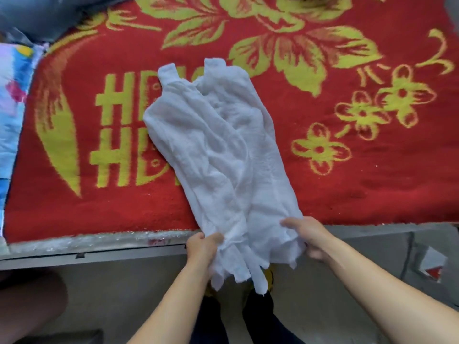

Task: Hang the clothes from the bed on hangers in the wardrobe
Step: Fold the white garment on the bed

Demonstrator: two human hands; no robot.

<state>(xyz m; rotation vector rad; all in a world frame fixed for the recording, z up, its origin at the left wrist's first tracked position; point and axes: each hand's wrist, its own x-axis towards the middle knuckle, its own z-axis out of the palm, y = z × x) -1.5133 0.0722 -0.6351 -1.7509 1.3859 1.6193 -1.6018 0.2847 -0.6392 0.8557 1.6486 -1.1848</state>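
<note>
Left hand (202,247) and right hand (308,235) both clutching white garment (218,145) hem; garment stretches beyond hands across bed (347,170).

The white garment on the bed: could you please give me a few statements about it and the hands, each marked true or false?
1. Both hands grip the white garment at its near end. True: left hand, right hand.
2. The garment lies on a plain blue blanket. False: the red blanket has yellow flowers.
3. The garment's shoulder straps point away from the person. True.
4. A hanger is already inside the garment. False: no hanger is visible.
5. The near end hangs over the bed's edge. True.
</note>
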